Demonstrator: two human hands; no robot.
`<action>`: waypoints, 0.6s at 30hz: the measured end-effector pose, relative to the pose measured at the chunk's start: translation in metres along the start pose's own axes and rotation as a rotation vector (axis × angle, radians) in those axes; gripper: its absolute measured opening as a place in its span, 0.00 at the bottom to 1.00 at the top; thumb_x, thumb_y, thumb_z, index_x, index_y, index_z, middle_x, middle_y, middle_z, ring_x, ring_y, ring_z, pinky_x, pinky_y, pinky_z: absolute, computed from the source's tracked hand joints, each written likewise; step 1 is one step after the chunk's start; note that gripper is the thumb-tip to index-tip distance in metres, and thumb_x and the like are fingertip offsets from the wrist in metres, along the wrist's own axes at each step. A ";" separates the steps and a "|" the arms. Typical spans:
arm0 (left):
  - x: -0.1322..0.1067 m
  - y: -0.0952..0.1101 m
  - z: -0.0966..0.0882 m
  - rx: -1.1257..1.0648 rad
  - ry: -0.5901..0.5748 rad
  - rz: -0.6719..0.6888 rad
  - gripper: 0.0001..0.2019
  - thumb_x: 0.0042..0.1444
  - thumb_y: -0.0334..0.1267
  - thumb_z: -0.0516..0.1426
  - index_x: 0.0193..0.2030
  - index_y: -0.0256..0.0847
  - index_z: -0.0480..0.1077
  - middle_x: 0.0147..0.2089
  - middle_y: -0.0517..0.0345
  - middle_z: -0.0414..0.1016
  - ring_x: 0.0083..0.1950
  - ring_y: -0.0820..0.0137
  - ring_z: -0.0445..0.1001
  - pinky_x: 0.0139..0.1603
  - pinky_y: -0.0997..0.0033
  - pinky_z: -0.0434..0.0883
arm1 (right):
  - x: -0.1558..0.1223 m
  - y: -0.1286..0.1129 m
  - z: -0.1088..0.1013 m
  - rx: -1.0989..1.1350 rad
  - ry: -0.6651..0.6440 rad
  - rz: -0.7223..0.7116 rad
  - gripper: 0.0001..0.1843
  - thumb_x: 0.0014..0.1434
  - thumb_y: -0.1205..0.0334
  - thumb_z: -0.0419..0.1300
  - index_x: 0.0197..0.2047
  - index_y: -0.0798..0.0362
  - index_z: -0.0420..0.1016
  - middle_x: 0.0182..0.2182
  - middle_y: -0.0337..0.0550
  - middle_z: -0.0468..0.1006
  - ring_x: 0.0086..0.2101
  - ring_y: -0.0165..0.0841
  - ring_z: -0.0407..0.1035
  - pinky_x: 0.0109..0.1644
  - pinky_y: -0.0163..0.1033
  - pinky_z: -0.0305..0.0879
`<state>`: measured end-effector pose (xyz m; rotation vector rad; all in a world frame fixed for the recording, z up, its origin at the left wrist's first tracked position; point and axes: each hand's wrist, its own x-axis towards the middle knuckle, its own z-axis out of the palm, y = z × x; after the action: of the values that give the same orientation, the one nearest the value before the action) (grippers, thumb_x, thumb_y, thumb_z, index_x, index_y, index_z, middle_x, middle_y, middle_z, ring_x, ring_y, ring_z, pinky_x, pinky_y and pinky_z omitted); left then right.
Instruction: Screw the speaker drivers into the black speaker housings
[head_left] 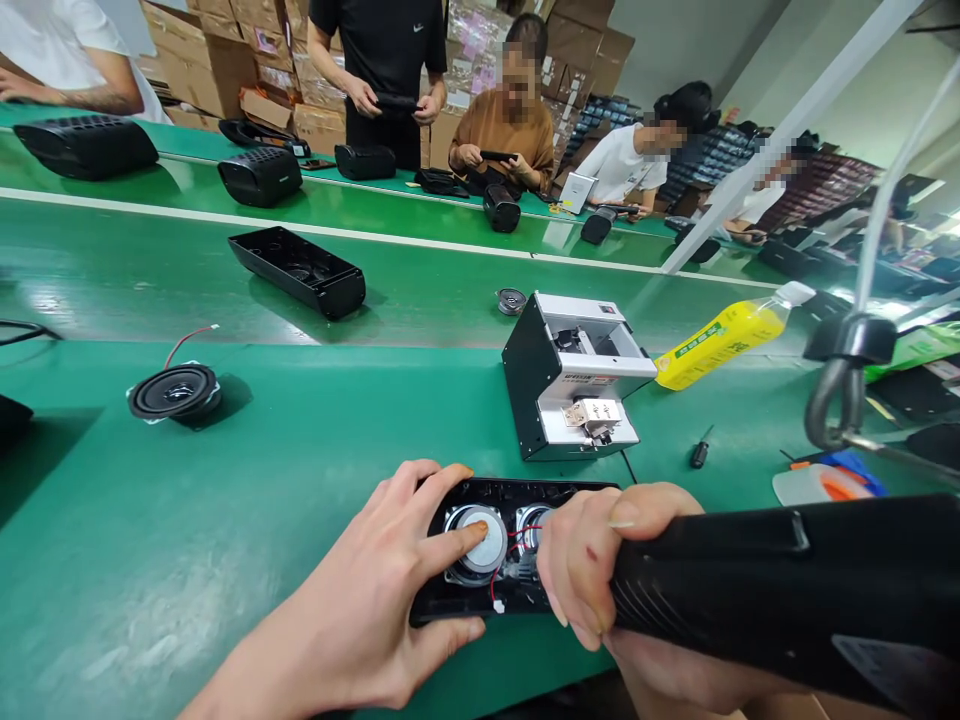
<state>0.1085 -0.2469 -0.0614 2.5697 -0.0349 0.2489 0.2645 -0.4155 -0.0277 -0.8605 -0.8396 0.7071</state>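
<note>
In front of me a black speaker housing panel (517,596) lies on the green bench, its inner side up, with two round speaker drivers in it. My left hand (405,560) grips the panel's left end, thumb at the near edge and fingers over the far one. Its index finger rests on the left driver's magnet (491,553). A red wire with a white plug (499,606) lies below that driver. My right hand (600,560) is wrapped round a black electric screwdriver (750,580) above the panel's right end. It covers the screwdriver's tip and part of the right driver (530,520).
A screw feeder (525,390) stands just beyond the panel, beside a yellow bottle (720,340) and a small screwdriver (700,455). One loose driver (176,392) lies left. A black speaker shell (296,270) sits farther off. Several people work across the bench. A hook (836,400) hangs right.
</note>
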 end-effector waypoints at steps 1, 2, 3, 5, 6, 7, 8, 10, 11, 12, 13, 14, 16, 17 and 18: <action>0.000 0.000 0.000 -0.001 -0.005 -0.003 0.21 0.58 0.38 0.69 0.59 0.45 0.77 0.72 0.41 0.65 0.67 0.44 0.64 0.63 0.31 0.77 | -0.001 0.002 0.000 -0.006 -0.012 -0.026 0.20 0.68 0.36 0.64 0.49 0.39 0.88 0.19 0.41 0.77 0.16 0.35 0.69 0.20 0.39 0.70; 0.000 0.000 0.001 0.000 -0.007 -0.006 0.21 0.58 0.38 0.69 0.59 0.46 0.77 0.72 0.41 0.64 0.67 0.44 0.64 0.63 0.32 0.77 | -0.001 0.005 -0.001 -0.005 -0.020 -0.051 0.22 0.67 0.34 0.65 0.51 0.39 0.88 0.19 0.41 0.77 0.15 0.35 0.68 0.19 0.39 0.69; -0.001 0.000 0.001 0.002 -0.008 -0.009 0.21 0.58 0.38 0.69 0.59 0.46 0.77 0.72 0.41 0.64 0.67 0.44 0.63 0.63 0.32 0.77 | -0.001 0.007 -0.001 0.003 -0.030 -0.072 0.23 0.66 0.34 0.66 0.51 0.40 0.88 0.18 0.40 0.76 0.14 0.34 0.66 0.18 0.38 0.67; -0.002 0.000 0.001 -0.001 -0.004 -0.012 0.22 0.57 0.37 0.69 0.59 0.46 0.77 0.73 0.42 0.63 0.67 0.44 0.63 0.62 0.32 0.77 | -0.002 0.010 -0.002 0.011 -0.033 -0.086 0.22 0.64 0.35 0.68 0.51 0.40 0.88 0.18 0.39 0.75 0.13 0.34 0.65 0.16 0.37 0.65; -0.002 0.000 0.002 -0.006 0.003 -0.011 0.22 0.57 0.37 0.69 0.59 0.46 0.77 0.72 0.42 0.63 0.67 0.44 0.63 0.62 0.33 0.77 | -0.002 0.010 -0.003 0.010 -0.033 -0.087 0.22 0.64 0.35 0.68 0.51 0.40 0.88 0.18 0.39 0.76 0.13 0.34 0.65 0.16 0.37 0.65; -0.002 0.000 0.002 -0.011 0.009 -0.009 0.22 0.57 0.37 0.69 0.58 0.46 0.77 0.72 0.42 0.63 0.67 0.44 0.63 0.62 0.33 0.77 | -0.003 0.009 -0.003 0.005 -0.032 -0.089 0.22 0.64 0.34 0.68 0.51 0.40 0.88 0.18 0.39 0.76 0.14 0.34 0.65 0.17 0.38 0.66; -0.002 0.000 0.002 -0.014 0.016 -0.006 0.22 0.56 0.37 0.70 0.58 0.46 0.77 0.72 0.42 0.64 0.67 0.43 0.63 0.62 0.33 0.77 | -0.003 0.008 -0.003 -0.006 -0.030 -0.088 0.23 0.65 0.33 0.66 0.51 0.40 0.88 0.18 0.40 0.76 0.14 0.34 0.66 0.17 0.38 0.67; -0.003 0.000 0.002 -0.015 0.023 -0.002 0.22 0.56 0.37 0.70 0.58 0.46 0.77 0.71 0.42 0.64 0.66 0.43 0.63 0.61 0.33 0.77 | -0.003 0.004 -0.003 -0.037 -0.036 -0.072 0.24 0.68 0.33 0.61 0.51 0.39 0.88 0.19 0.41 0.76 0.15 0.35 0.67 0.19 0.39 0.68; -0.003 0.000 0.003 -0.013 0.021 -0.004 0.23 0.56 0.37 0.70 0.58 0.46 0.77 0.71 0.42 0.64 0.66 0.43 0.63 0.61 0.32 0.77 | -0.003 0.003 -0.003 -0.054 -0.048 -0.056 0.22 0.71 0.36 0.58 0.51 0.38 0.87 0.19 0.41 0.76 0.16 0.36 0.68 0.20 0.40 0.69; -0.003 0.000 0.003 -0.011 0.021 -0.007 0.23 0.56 0.37 0.70 0.58 0.46 0.77 0.72 0.42 0.64 0.66 0.43 0.63 0.61 0.31 0.77 | -0.003 0.003 -0.002 -0.063 -0.059 -0.053 0.21 0.73 0.39 0.56 0.52 0.38 0.87 0.19 0.40 0.76 0.16 0.36 0.68 0.20 0.39 0.68; -0.004 0.000 0.003 -0.012 0.026 -0.010 0.23 0.55 0.37 0.70 0.58 0.46 0.77 0.72 0.42 0.63 0.66 0.43 0.63 0.62 0.31 0.77 | -0.002 0.003 0.000 -0.066 -0.069 -0.054 0.21 0.75 0.41 0.54 0.53 0.37 0.87 0.19 0.40 0.75 0.16 0.35 0.67 0.20 0.39 0.68; -0.004 0.000 0.004 -0.015 0.030 -0.015 0.23 0.55 0.37 0.70 0.58 0.47 0.77 0.72 0.43 0.63 0.67 0.43 0.63 0.62 0.31 0.77 | -0.001 0.005 0.001 -0.059 -0.071 -0.067 0.20 0.76 0.44 0.53 0.54 0.37 0.86 0.19 0.39 0.74 0.15 0.34 0.66 0.20 0.38 0.67; -0.004 0.000 0.005 -0.022 0.030 -0.030 0.23 0.55 0.36 0.70 0.58 0.48 0.77 0.73 0.44 0.63 0.67 0.44 0.64 0.63 0.31 0.77 | 0.000 0.009 0.004 -0.052 -0.057 -0.087 0.22 0.77 0.44 0.50 0.57 0.36 0.85 0.19 0.38 0.74 0.15 0.33 0.65 0.19 0.36 0.67; -0.004 0.000 0.005 -0.023 0.032 -0.035 0.23 0.55 0.36 0.70 0.58 0.49 0.77 0.73 0.45 0.63 0.67 0.44 0.64 0.63 0.31 0.77 | 0.000 0.010 0.004 -0.053 -0.044 -0.098 0.24 0.77 0.42 0.49 0.58 0.36 0.84 0.19 0.39 0.74 0.15 0.33 0.66 0.19 0.36 0.67; -0.004 0.000 0.006 -0.021 0.032 -0.041 0.23 0.55 0.36 0.70 0.58 0.49 0.77 0.74 0.45 0.63 0.67 0.44 0.65 0.63 0.31 0.77 | -0.001 0.010 0.003 -0.051 -0.015 -0.112 0.25 0.76 0.39 0.49 0.59 0.36 0.84 0.20 0.39 0.74 0.16 0.34 0.66 0.20 0.36 0.67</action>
<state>0.1051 -0.2504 -0.0669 2.5419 0.0264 0.2725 0.2594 -0.4103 -0.0356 -0.8477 -0.9158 0.5966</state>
